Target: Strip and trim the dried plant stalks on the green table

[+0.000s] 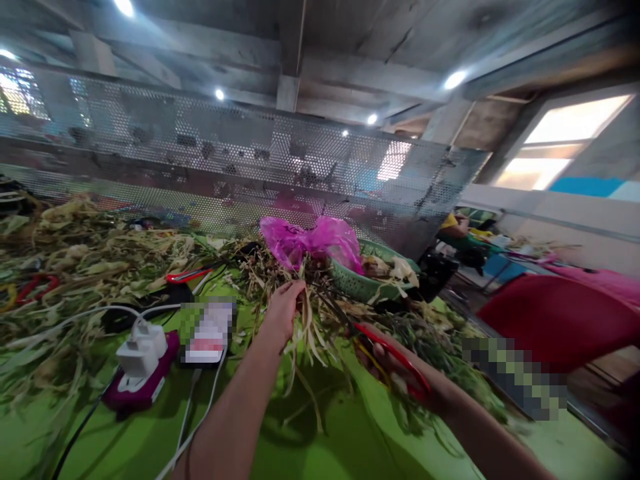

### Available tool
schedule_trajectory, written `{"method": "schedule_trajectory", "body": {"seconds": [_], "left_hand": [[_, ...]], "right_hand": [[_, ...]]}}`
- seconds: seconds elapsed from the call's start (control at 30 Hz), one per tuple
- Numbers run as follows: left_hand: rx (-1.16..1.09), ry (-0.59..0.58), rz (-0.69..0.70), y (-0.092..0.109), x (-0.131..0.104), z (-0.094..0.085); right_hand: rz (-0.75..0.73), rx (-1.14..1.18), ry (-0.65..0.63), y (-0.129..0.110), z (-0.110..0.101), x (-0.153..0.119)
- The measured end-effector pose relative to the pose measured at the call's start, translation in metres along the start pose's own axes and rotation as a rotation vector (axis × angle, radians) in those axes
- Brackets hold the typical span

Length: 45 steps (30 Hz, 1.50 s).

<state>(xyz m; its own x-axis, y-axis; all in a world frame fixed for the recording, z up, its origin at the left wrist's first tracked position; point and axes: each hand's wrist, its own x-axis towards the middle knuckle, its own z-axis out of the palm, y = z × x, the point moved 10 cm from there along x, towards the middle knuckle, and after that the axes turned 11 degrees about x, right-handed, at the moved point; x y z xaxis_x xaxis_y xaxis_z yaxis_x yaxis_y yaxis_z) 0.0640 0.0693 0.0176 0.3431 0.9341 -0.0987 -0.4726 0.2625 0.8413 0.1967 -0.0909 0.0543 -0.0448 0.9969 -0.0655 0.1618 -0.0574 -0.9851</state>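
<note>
My left hand (283, 310) is closed around a bunch of dry, pale stalks (311, 327). Their long strips hang down below my fingers, and the upper end is lost among the heap behind. In my right hand (387, 365) is a pair of scissors (413, 375) with red and yellow handles. The dark blades reach up and left toward the stalks; whether they touch them I cannot tell. Just beyond both hands lies a crumpled pink plastic bag (325, 237), beside a green basket (367, 283) that holds pale, dry plant pieces.
Dry leaves (75, 247) are heaped on the left of the green table (200, 433), with trimmings on the right too. A phone (209, 333) and a purple power strip (145, 383) with white chargers and cables lie left. A perforated metal screen (225, 153) stands behind. Another person (457, 230) sits far right.
</note>
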Motion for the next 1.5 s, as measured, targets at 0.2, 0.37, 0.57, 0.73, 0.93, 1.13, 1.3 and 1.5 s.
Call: {"method": "schedule_trajectory", "body": {"seconds": [0.2, 0.37, 0.57, 0.73, 0.93, 1.13, 1.3, 1.5], "left_hand": [[-0.007, -0.002, -0.002, -0.001, -0.003, 0.005], [0.011, 0.001, -0.019, -0.004, -0.003, 0.007], [0.010, -0.001, -0.010, -0.005, -0.003, 0.008], [0.033, -0.018, -0.004, -0.006, -0.004, 0.008], [0.083, -0.021, -0.001, -0.009, 0.000, 0.005], [0.090, -0.026, 0.011, -0.008, 0.001, 0.005], [0.092, 0.000, 0.012, -0.003, -0.001, 0.002], [0.068, 0.020, 0.034, 0.006, -0.001, -0.004]], "right_hand": [[0.013, 0.129, -0.040, -0.001, 0.014, 0.013], [-0.032, 0.149, -0.064, -0.011, 0.027, 0.021], [-0.002, 0.144, -0.037, -0.004, 0.034, 0.028], [-0.009, 0.268, -0.035, -0.001, 0.036, 0.032], [0.025, 0.417, -0.035, 0.005, 0.036, 0.035], [0.036, 0.441, 0.003, 0.012, 0.028, 0.034], [0.014, 0.333, 0.040, 0.011, 0.018, 0.029], [-0.050, 0.154, 0.135, 0.006, -0.013, 0.013]]}}
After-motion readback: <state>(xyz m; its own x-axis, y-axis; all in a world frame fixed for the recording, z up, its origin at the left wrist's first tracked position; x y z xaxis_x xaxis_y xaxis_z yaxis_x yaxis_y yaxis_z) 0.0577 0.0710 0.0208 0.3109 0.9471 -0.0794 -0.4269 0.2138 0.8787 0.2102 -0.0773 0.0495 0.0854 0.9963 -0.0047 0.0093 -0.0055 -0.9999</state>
